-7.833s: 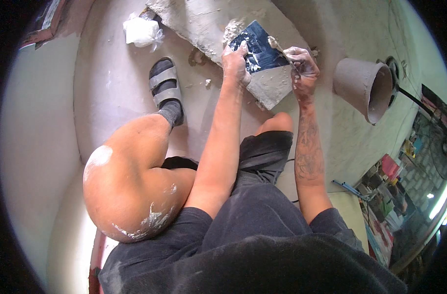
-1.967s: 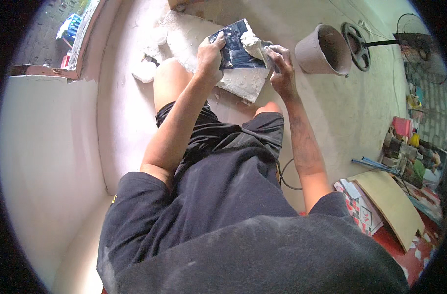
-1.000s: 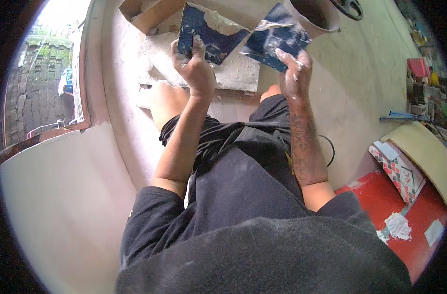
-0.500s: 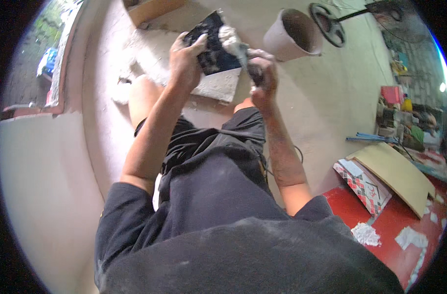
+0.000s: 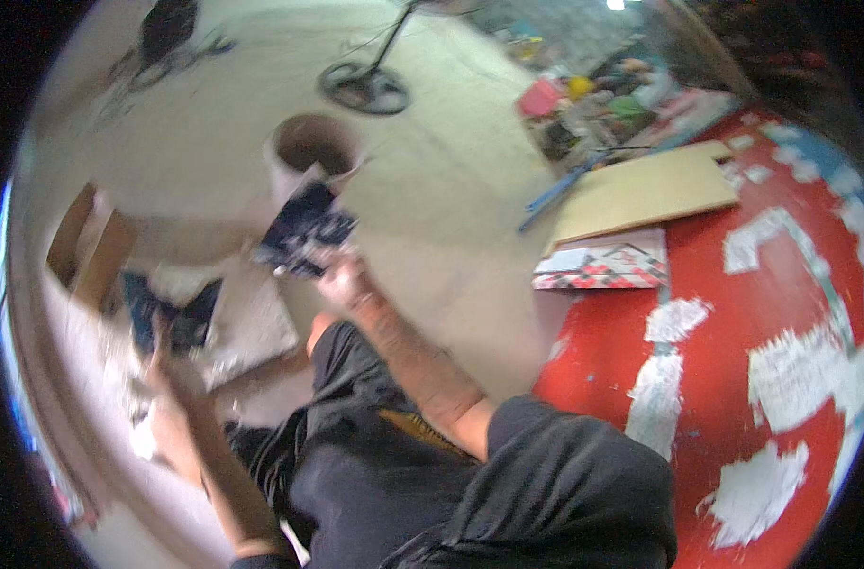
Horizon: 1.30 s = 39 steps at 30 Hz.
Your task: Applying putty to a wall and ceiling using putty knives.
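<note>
My right hand [image 5: 345,277] is closed on the lower edge of a dark blue flat spreader [image 5: 307,226], its face smeared with white paste. It is held out in front of the grey bucket. My left hand [image 5: 173,375], blurred, grips a dark blue flat sheet [image 5: 200,315], with a finger or thumb lying over its middle. This sheet is over a pale, paste-crusted board [image 5: 261,332] on the floor. Motion blur hides the finer finger positions.
A grey bucket [image 5: 285,171] stands beyond my right hand, with a black round base [image 5: 365,90] of a stand behind it. An open cardboard box [image 5: 95,242] is at left. On my right, a red surface [image 5: 593,379] with white patches carries a tan panel [image 5: 640,194] and a patterned box [image 5: 607,268].
My view has swung right, bringing more of the red surface in. My hands, close together before, are now apart; the right hand with its spreader has moved away from the sheet in my left.
</note>
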{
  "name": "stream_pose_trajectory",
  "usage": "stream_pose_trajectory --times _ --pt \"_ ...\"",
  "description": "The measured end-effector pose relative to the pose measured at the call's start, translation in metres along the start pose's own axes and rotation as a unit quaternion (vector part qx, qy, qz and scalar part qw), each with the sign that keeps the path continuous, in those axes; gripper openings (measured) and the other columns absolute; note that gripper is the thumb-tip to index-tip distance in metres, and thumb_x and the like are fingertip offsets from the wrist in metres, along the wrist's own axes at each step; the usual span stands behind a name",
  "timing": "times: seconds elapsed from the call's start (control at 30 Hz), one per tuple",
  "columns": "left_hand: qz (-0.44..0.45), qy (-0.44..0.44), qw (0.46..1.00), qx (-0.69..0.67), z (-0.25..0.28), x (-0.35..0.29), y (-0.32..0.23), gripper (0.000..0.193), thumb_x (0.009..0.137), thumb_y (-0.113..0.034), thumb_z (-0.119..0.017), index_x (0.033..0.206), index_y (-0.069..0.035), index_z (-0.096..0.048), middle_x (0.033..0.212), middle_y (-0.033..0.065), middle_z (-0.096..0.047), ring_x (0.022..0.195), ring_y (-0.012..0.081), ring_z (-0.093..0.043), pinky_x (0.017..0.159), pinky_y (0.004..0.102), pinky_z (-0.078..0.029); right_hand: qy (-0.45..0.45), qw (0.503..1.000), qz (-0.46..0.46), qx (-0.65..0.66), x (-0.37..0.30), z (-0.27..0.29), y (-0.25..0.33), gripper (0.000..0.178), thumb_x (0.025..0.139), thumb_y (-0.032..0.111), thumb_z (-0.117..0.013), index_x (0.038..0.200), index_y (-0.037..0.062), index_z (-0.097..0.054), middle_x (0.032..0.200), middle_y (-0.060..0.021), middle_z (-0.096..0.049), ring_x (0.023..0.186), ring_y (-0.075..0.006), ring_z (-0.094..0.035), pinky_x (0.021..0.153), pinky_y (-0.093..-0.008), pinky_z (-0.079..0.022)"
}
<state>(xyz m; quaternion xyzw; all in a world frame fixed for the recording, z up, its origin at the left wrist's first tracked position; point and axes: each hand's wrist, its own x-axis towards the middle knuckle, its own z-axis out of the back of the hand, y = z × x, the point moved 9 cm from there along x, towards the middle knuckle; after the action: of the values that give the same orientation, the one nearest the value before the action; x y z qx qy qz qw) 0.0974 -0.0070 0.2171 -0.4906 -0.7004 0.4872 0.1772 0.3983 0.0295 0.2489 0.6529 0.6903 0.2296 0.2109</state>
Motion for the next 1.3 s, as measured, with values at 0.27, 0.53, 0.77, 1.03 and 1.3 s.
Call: stream_pose_trajectory --times 0.27,0.53,0.77,1.03,1.3 --pt "-0.342 0.058 0.932 0.111 -0.058 -0.043 -0.038 0.021 0.078 -0.007 -0.070 0.089 -0.006 -0.052 0.076 -0.0010 -0.052 0.070 0.0084 -0.048 0.065 0.0208 -0.041 -0.046 0.948 -0.021 -0.313 -0.020 0.004 -0.013 0.031 0.074 0.004 -0.057 0.104 -0.0010 -0.054 0.093 -0.0096 -0.063 0.082 -0.0173 -0.062 0.075 -0.0311 -0.052" --pt "-0.390 0.050 0.893 0.220 -0.071 -0.076 -0.053 0.014 0.079 -0.001 -0.063 0.087 -0.002 -0.052 0.073 0.0024 -0.058 0.066 0.0080 -0.050 0.062 0.0223 -0.042 -0.001 0.947 -0.013 -0.322 -0.021 0.006 -0.030 0.031 0.075 0.006 -0.061 0.103 -0.0049 -0.055 0.095 -0.0091 -0.063 0.085 -0.0193 -0.063 0.079 -0.0321 -0.052" --pt "-0.469 0.156 0.822 0.284 -0.092 -0.100 -0.041 0.019 0.076 0.008 -0.058 0.092 -0.001 -0.054 0.089 0.0158 -0.066 0.074 0.0205 -0.065 0.064 0.0269 -0.049 0.098 0.845 0.195 -0.487 -0.028 -0.020 -0.011 0.016 0.077 0.010 -0.067 0.085 -0.0022 -0.062 0.078 -0.0042 -0.063 0.065 -0.0103 -0.058 0.062 -0.0271 -0.049" --pt "-0.517 0.317 0.690 0.395 -0.104 -0.112 -0.030 0.021 0.072 0.005 -0.057 0.091 0.000 -0.051 0.107 0.0196 -0.060 0.100 0.0342 -0.059 0.084 0.0394 -0.049 0.113 0.872 0.091 -0.468 -0.026 -0.024 -0.027 0.020 0.089 0.008 -0.053 0.100 -0.0068 -0.059 0.093 -0.0099 -0.064 0.085 -0.0126 -0.062 0.079 -0.0269 -0.050" --pt "-0.529 0.381 0.572 0.499 -0.104 -0.118 -0.026 0.026 0.076 -0.005 -0.057 0.100 0.000 -0.048 0.118 0.0210 -0.053 0.110 0.0356 -0.053 0.093 0.0457 -0.044 0.009 0.983 -0.114 -0.146 -0.038 0.001 -0.045 0.022 0.089 0.007 -0.051 0.102 -0.0087 -0.057 0.097 -0.0138 -0.063 0.087 -0.0162 -0.062 0.082 -0.0326 -0.051"
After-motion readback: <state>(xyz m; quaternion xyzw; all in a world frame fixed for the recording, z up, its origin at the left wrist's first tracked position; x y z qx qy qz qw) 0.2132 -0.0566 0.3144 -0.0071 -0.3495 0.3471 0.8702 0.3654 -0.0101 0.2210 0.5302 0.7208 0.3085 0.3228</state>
